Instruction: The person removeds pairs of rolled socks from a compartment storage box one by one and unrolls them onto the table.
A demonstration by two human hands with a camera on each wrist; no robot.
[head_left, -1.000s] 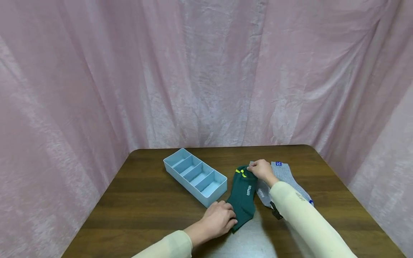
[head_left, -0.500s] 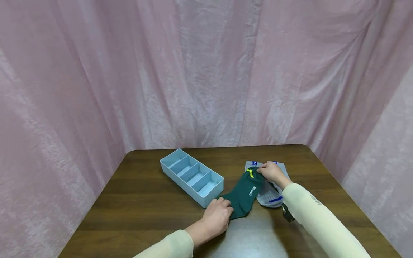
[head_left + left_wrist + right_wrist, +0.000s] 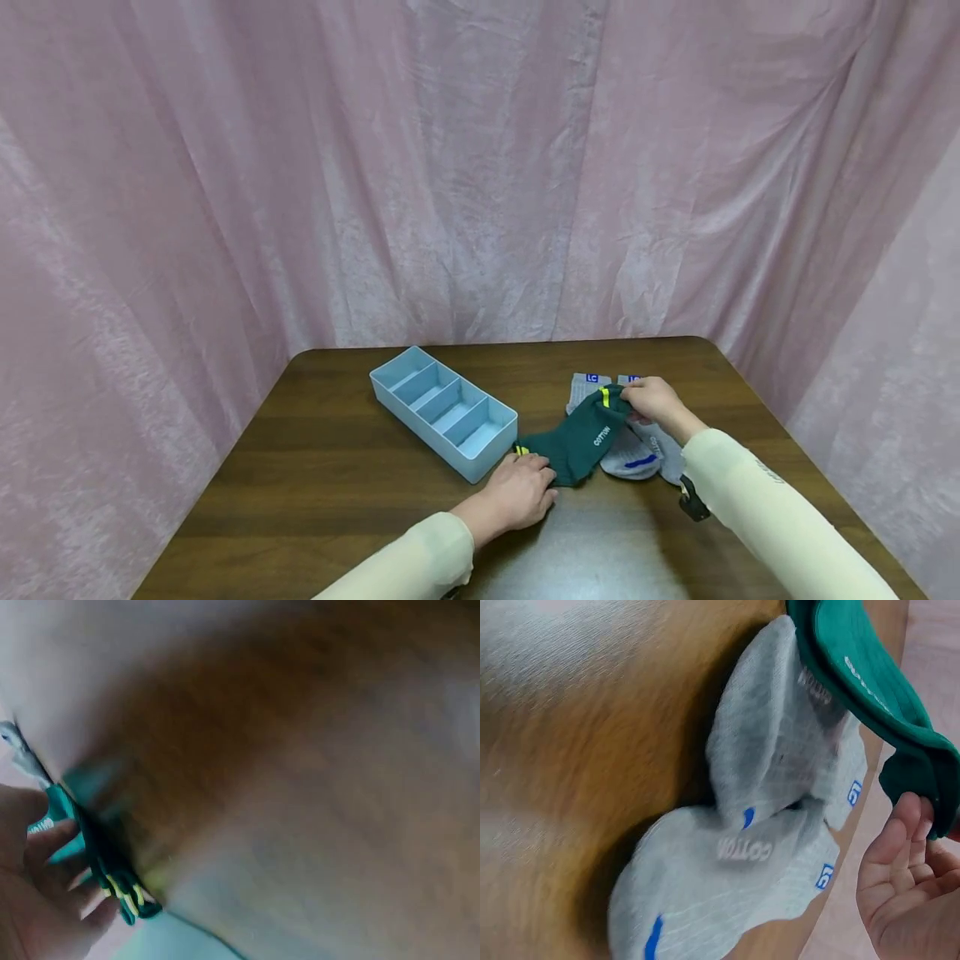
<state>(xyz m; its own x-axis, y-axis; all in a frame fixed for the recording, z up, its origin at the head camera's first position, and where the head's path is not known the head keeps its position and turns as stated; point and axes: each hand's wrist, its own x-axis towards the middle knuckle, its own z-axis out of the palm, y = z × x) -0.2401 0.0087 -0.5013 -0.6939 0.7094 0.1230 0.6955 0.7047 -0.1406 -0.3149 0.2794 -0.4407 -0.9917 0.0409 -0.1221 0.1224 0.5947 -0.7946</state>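
Note:
A green sock [image 3: 581, 437] with "COTTON" lettering is stretched slantwise over the table. At its upper right end, my right hand [image 3: 658, 404] pinches the yellow-striped cuff between thumb and fingers; in the right wrist view the sock is raised over a pair of grey socks [image 3: 697, 862]. At the other end, my left hand [image 3: 513, 493] touches green fabric with spread, slightly bent fingers [image 3: 56, 844]. More yellow stripes [image 3: 522, 451] show beyond this hand, near the box. The grey socks lie partly beneath the green one, blue LC labels at their cuffs.
A pale blue box [image 3: 431, 433] with several compartments stands left of the socks, its near corner close to my left hand. The wooden table [image 3: 315, 475] ends at its back edge before a pink curtain [image 3: 480, 183].
The right hand has carried the green cuff rightward, turning the sock more slantwise. The left hand's fingers have loosened, and yellow stripes now show beside it.

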